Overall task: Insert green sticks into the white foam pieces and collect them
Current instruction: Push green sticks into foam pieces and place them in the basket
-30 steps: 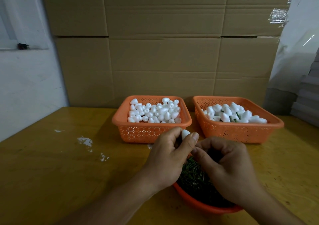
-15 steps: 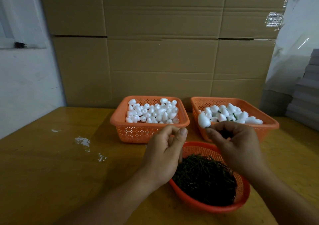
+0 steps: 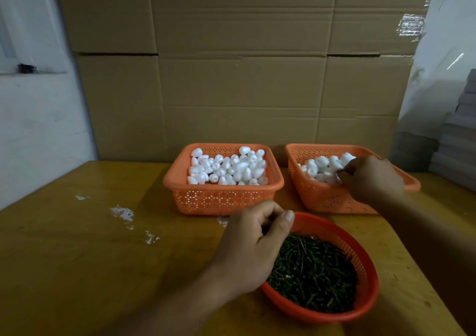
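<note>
Orange right basket (image 3: 322, 199): right hand (image 3: 373, 178) reaching among foam pieces (image 3: 319, 167); no writing legible

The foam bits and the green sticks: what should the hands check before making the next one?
1. Plain foam pieces left in the left basket: ok, plenty.
2. Green sticks left in the round basket: ok, a full heap.
3. Right hand has let go of the finished piece in the right basket: cannot tell, its fingers curl over the pile.
4. Left hand free to pick up foam: ok, fingers loosely curled, no foam visible in its grip.
5. Room in the right basket: ok, its near side is bare.
</note>
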A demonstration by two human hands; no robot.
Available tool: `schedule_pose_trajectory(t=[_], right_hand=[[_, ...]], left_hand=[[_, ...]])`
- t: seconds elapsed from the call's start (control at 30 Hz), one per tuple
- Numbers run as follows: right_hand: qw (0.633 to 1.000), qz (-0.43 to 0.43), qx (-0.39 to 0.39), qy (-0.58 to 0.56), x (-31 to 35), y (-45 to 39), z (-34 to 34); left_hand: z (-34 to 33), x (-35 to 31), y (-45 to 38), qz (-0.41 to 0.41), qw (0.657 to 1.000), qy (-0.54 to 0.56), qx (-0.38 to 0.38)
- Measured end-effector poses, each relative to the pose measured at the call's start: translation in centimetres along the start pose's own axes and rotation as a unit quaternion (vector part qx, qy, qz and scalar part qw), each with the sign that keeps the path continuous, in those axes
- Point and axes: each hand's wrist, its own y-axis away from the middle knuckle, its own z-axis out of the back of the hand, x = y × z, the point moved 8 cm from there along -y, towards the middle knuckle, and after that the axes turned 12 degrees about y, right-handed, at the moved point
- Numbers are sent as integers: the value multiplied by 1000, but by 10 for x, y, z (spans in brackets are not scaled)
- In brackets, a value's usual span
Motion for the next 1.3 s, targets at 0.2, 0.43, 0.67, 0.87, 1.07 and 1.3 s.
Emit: schedule_pose_trajectory(t=[0.2, 0.43, 0.67, 0.87, 1.07, 1.3], right_hand=[[998, -8, 60, 13, 0, -11, -4], [999, -23, 19, -41, -3, -8, -2], [979, -23, -75, -186, -3, 19, 17], [945, 72, -59, -314, 40, 79, 56], [947, 202, 97, -232, 82, 131, 47], [943, 251, 122, -179, 94, 148, 38]], left_hand=[[-1, -3, 0, -6, 1000, 0, 10], [-4, -3, 0, -12, 1000, -4, 23], [-4, 0, 0, -21, 999, -11, 26], [5, 4, -4, -7, 1000, -19, -4], [23, 12, -9, 0, 997, -55, -53], [68, 13, -58, 42, 980, -160, -112]])
